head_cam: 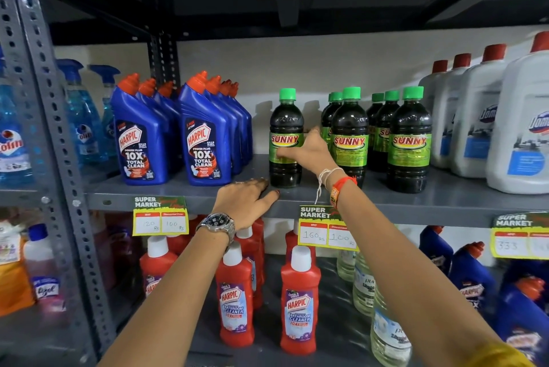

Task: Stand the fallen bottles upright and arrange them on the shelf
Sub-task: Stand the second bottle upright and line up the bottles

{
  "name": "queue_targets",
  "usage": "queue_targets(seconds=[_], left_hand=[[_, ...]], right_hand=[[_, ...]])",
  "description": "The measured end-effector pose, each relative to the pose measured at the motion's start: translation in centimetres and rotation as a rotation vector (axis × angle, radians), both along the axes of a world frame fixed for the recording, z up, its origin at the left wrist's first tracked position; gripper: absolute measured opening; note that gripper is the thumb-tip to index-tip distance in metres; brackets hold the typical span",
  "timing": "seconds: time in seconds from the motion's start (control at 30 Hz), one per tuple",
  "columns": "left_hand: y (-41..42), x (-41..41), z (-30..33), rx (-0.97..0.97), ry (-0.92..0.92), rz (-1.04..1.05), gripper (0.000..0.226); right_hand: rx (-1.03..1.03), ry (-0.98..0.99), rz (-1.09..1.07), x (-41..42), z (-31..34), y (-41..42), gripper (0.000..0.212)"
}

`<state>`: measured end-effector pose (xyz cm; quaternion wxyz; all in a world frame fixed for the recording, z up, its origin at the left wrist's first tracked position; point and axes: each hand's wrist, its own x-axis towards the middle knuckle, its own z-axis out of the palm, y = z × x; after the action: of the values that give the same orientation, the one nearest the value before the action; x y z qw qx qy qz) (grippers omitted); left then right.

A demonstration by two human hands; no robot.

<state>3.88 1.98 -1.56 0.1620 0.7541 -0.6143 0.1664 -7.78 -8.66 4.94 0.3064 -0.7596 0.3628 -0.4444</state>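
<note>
A dark Sunny bottle [285,138] with a green cap and green label stands upright on the grey shelf [190,192], alone, left of its group. My right hand [309,150] grips its label from the right side. Two rows of Sunny bottles [410,141] stand upright further right. My left hand [248,203] rests flat on the shelf's front edge, just left of the held bottle's base, fingers spread and holding nothing.
Blue Harpic bottles [205,135] stand in two rows at the left, white Domex jugs [520,135] at the right. Blue spray bottles [86,120] sit in the far-left bay. Red Harpic bottles [300,301] fill the shelf below. Price tags [326,230] hang from the shelf edge.
</note>
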Motion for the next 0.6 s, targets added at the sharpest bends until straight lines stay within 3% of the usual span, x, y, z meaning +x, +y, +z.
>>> queue_targets(seconds=[0.17, 0.3, 0.43, 0.53, 0.6], left_hand=[[-0.2, 0.1, 0.0, -0.001, -0.015, 0.002, 0.076], [-0.4, 0.4, -0.3, -0.006, -0.008, 0.012, 0.080], [0.0, 0.1, -0.2, -0.024, 0.006, -0.009, 0.084], [0.3, -0.3, 0.2, -0.026, 0.125, 0.031, 0.073], [0.0, -0.6, 0.7, -0.081, 0.345, -0.010, 0.077]], right_hand=[[0.000, -0.012, 0.047, -0.1, -0.8, 0.2, 0.065], [-0.229, -0.076, -0.043, -1.7, -1.1, 2.1, 0.070], [-0.278, -0.287, -0.232, -5.4, -2.0, 3.4, 0.028], [-0.291, -0.301, -0.428, -8.7, -2.8, 2.7, 0.022], [-0.272, -0.251, -0.439, -10.2, -3.1, 1.5, 0.034]])
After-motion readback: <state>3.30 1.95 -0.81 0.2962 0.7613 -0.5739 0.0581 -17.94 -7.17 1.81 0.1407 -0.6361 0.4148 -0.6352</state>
